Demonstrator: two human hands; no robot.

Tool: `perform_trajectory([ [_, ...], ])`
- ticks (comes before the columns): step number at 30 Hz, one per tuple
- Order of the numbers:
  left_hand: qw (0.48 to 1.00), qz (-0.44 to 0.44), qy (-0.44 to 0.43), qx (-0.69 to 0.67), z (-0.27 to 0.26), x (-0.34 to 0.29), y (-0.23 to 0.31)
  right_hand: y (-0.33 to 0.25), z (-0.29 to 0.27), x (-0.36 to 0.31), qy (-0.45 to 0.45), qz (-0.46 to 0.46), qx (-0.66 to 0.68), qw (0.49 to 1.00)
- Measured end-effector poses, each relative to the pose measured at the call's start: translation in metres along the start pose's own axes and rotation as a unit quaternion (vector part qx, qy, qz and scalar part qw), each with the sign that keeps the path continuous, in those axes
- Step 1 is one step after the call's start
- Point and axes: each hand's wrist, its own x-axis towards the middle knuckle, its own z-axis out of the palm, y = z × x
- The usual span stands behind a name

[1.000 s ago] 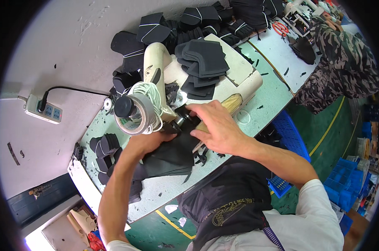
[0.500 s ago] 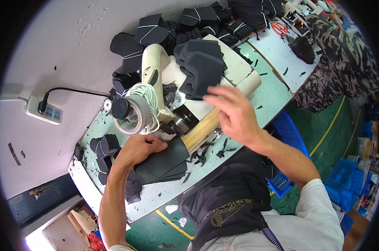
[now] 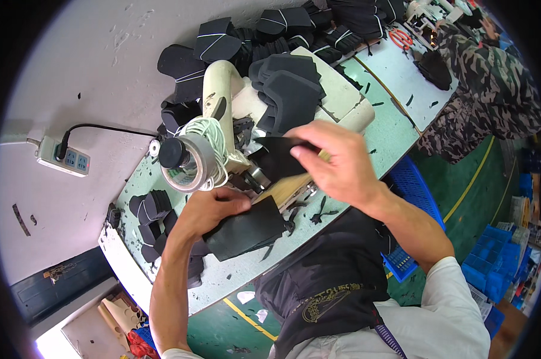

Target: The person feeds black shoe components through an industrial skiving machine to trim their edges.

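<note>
My right hand (image 3: 336,161) is closed in a pinch on a black sheet piece (image 3: 279,157), raised over the yellowish block (image 3: 282,190) on the front of a cream-coloured machine (image 3: 225,96). Against the machine's left side, my left hand (image 3: 216,210) is closed on the edge of a small stack of black sheets (image 3: 246,230), thumb on top and fingers partly hidden. The sheets lie on the table at the block's near end. On the machine's flat top rests a pile of cut black pieces (image 3: 291,99), just beyond my right hand.
Bundles of black pieces tied with white bands (image 3: 218,40) line the wall. A cream cable coil (image 3: 208,140) hangs on the machine. Black scraps (image 3: 321,214) litter the pale table (image 3: 378,143). A blue basket (image 3: 417,191) stands right; beyond sits a person in camouflage clothing (image 3: 491,90).
My right hand, empty before, now holds a black piece over the block. My left hand and the sheet stack have shifted slightly right, toward the block.
</note>
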Motion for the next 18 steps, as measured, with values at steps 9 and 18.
perform_trajectory([
  [9, 0.999, -0.047, -0.020, 0.016, -0.016, 0.001, -0.011, 0.026, 0.014, -0.024, 0.057, -0.107, -0.126, 0.985],
  [18, 0.980, 0.127, 0.142, 0.057, 0.014, 0.020, -0.004, 0.013, 0.047, -0.022, -0.081, 0.029, -0.033, 0.996],
])
